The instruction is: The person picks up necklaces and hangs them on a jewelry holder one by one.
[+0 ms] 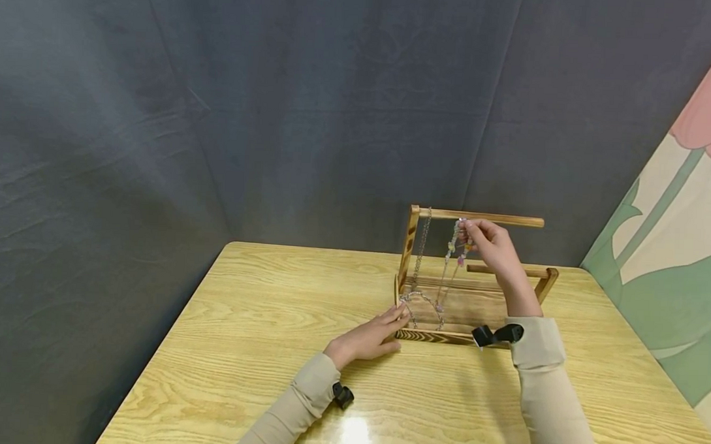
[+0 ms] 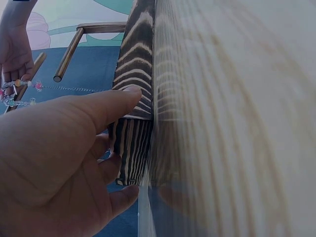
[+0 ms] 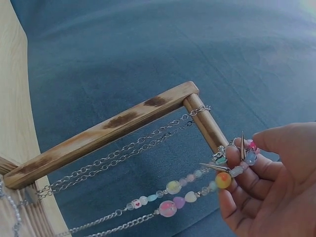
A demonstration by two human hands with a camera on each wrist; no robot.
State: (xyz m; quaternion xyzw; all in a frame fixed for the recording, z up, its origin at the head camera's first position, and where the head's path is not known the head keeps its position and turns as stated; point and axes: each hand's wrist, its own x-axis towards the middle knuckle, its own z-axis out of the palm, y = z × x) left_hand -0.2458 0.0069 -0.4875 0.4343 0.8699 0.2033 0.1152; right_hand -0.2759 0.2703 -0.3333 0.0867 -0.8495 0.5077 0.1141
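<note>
Right of centre in the head view, we see the right hand (image 1: 495, 250) pinching a beaded necklace (image 3: 168, 208) between its fingers, just beside the upper bar (image 1: 508, 220) of a wooden jewellery stand (image 1: 436, 337); we cannot tell whether the beads touch that bar. The necklace's two strands, with yellow, pink and clear beads and two metal spikes, slant down into chain towards the base. Left of it, a silver chain (image 1: 422, 244) loops over the bar close to the upright post, and a second chain (image 1: 441, 320) curves across the base. At lower centre, we see the left hand (image 1: 369, 337) holding the base's near left corner, thumb against the dark-striped front and the other fingers round the end. The stand rests on a wood-grain worktop (image 1: 257, 349), before a dark blue-grey curtain (image 1: 312, 116), with a flower-patterned cloth (image 1: 686, 194) at the right edge.
</note>
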